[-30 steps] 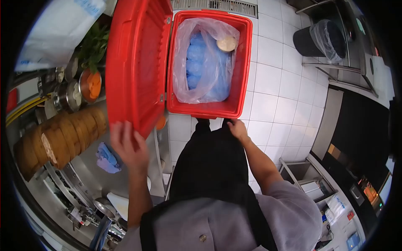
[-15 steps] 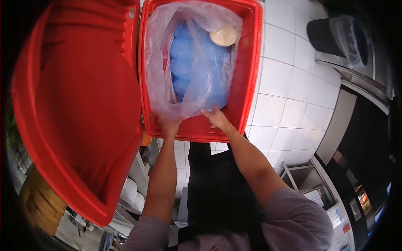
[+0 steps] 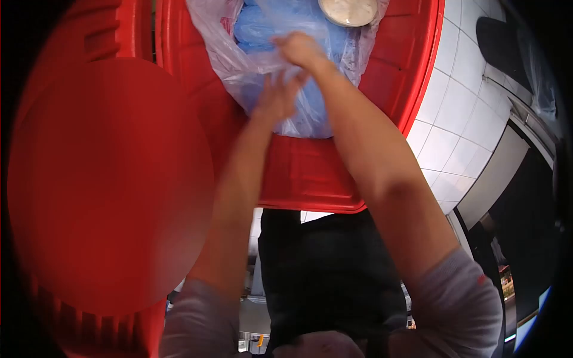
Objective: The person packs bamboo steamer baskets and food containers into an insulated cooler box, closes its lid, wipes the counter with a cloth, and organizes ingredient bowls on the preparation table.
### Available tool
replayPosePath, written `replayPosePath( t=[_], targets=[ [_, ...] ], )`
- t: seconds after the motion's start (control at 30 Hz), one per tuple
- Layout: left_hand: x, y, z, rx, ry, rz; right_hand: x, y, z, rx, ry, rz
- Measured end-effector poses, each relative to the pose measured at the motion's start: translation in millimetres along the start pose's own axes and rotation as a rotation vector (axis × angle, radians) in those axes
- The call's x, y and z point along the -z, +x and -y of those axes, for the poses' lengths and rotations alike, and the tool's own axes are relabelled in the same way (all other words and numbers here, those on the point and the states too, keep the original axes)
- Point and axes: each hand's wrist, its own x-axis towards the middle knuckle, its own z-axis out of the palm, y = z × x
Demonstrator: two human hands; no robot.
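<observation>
Inside a red bin (image 3: 310,179) lies a clear plastic bag (image 3: 310,119) around bundled blue contents (image 3: 253,30) whose kind I cannot make out. My right hand (image 3: 303,51) is over the bag, its fingers curled on the plastic film. Just below and to its left, my left hand (image 3: 277,98) rests against the near part of the bag, fingers spread and slightly blurred. A round tub with pale contents (image 3: 351,9) sits at the bag's far right, partly cut off by the frame's top edge.
The bin's red lid (image 3: 128,36) stands opened out to the left, partly smeared. White floor tiles (image 3: 459,113) run along the right. A dark waste bin (image 3: 501,53) with a plastic liner stands farther right, beside dark-fronted equipment (image 3: 525,197).
Both hands have moved from the bag's near edge farther in over it. The bag's near side is now folded inward over the blue contents. The view has come closer to the bin.
</observation>
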Motion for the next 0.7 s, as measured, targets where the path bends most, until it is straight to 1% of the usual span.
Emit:
replayPosePath(
  t=[0.03,0.07,0.1,0.13,0.17,0.2,0.23,0.27,0.3,0.33,0.37,0.4,0.43,0.47,0.5,0.53,0.57,0.6,0.63,0.67,0.7],
  targets=[
    [37.7,27.7,21.5,0.120,-0.207,0.228,6.9,0.0,-21.5,-0.186,0.088,-0.148],
    [27.3,45.7,57.1,0.130,-0.168,0.120,17.2,-23.3,-27.6,-0.181,0.112,-0.282],
    [8.1,69.5,103.8,0.195,-0.249,0.114,21.7,-62.6,-27.1,-0.177,0.130,-0.416],
    [-8.5,82.7,137.9,0.267,-0.333,0.108,12.7,-88.3,-29.7,-0.127,0.105,-0.527],
    [2.7,86.5,145.9,0.332,-0.405,0.110,-1.0,-108.6,-35.3,-0.075,0.084,-0.639],
    [15.3,88.0,151.1,0.397,-0.472,0.120,-18.0,-126.7,-36.4,-0.109,0.068,-0.530],
    [12.3,85.2,156.5,0.398,-0.473,0.129,-37.1,-138.5,-40.4,-0.149,0.062,-0.419],
    [12.1,85.5,162.6,0.399,-0.461,0.103,-60.0,-138.7,-55.8,-0.155,0.070,-0.421],
    [11.8,88.9,164.5,0.394,-0.447,0.079,-90.6,-138.3,-76.2,-0.192,-0.128,-0.296],
    [-4.1,84.2,162.5,0.390,-0.438,0.094,-122.2,-138.7,-94.1,-0.223,-0.320,-0.160],
    [-27.7,76.8,161.0,0.319,-0.272,0.107,-139.4,-136.0,-117.1,-0.339,-0.151,0.051],
    [-34.2,77.3,162.7,0.247,-0.101,0.106,-145.3,-132.7,-116.9,-0.344,-0.187,-0.001],
    [-23.7,69.3,155.3,0.247,-0.087,0.109,-154.4,-135.5,-113.3,-0.351,-0.223,-0.041],
    [-10.4,50.8,131.1,0.289,-0.035,0.139,-165.5,-142.8,-122.5,-0.348,-0.219,-0.029],
    [2.0,41.5,114.2,0.320,0.021,0.156,-174.0,-144.1,-135.8,-0.295,-0.235,-0.009],
    [8.6,40.4,102.4,0.306,0.023,0.145,-173.0,-142.3,-145.2,-0.251,-0.257,-0.001],
    [10.9,36.4,90.0,0.345,0.045,0.127,-167.0,-143.7,-145.8,-0.259,-0.262,-0.007],
    [12.0,32.9,83.2,0.394,0.068,0.112,-161.2,-145.9,-140.9,-0.268,-0.324,0.051],
    [6.8,34.9,89.2,0.390,0.074,0.106,-155.4,-143.9,-132.4,-0.275,-0.380,0.099],
    [-0.6,43.0,101.7,0.394,0.093,0.183,-144.7,-136.0,-125.2,-0.268,-0.385,0.077],
    [-2.7,51.9,110.2,0.391,0.109,0.269,-135.5,-133.9,-119.3,-0.301,-0.348,0.146]
  ],
)
